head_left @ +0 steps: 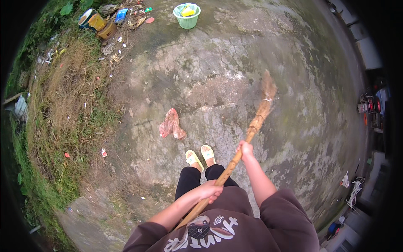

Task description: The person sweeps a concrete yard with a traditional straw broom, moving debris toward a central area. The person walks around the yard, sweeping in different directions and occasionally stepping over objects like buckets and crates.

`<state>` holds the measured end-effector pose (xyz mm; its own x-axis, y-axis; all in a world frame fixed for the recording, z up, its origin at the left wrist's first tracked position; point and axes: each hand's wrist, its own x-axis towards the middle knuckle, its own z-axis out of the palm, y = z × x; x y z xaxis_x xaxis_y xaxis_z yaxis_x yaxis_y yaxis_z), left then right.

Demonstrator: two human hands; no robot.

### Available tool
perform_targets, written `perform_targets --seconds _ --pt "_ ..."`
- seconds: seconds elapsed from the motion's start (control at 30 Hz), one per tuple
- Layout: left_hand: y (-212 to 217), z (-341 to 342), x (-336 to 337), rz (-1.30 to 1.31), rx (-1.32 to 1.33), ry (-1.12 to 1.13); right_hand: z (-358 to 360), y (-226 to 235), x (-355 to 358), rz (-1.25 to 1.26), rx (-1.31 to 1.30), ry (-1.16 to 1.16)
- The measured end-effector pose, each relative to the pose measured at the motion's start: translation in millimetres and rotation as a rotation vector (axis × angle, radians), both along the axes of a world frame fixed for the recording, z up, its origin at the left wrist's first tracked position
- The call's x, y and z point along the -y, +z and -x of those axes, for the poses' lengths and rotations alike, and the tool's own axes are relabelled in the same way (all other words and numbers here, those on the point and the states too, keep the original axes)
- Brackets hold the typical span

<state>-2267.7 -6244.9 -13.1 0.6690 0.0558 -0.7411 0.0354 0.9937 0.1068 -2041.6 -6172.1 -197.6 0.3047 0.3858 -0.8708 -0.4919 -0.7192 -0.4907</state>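
A broom (233, 162) with a long wooden handle slants across my body, its brush end (268, 90) out over the concrete to the right and slightly blurred. My left hand (211, 191) is wrapped round the handle near my waist. Farther up, just below where the bristles are bound on, my right hand (245, 148) grips the same handle. A crumpled reddish plastic bag (171, 124) lies on the ground ahead of my feet, left of the broom and apart from it. Whether the bristles touch the ground I cannot tell.
A green plastic basket (187, 22) with a yellow item in it stands far ahead. Buckets (97, 22) and litter lie at the far left. Dry grass (67, 96) borders the concrete on the left. Along the right edge are a red machine (369, 103) and other objects.
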Motion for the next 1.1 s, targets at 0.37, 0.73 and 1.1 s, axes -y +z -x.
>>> perform_targets --seconds 0.37,0.73,1.1 --pt "-64 1 86 0.003 0.010 -0.099 -7 -47 115 0.172 0.075 -0.108" --pt "67 282 367 0.264 -0.530 0.967 537 40 280 0.096 -0.247 0.878" --pt "100 282 419 0.040 -0.379 0.591 439 72 316 -0.123 -0.291 0.521"
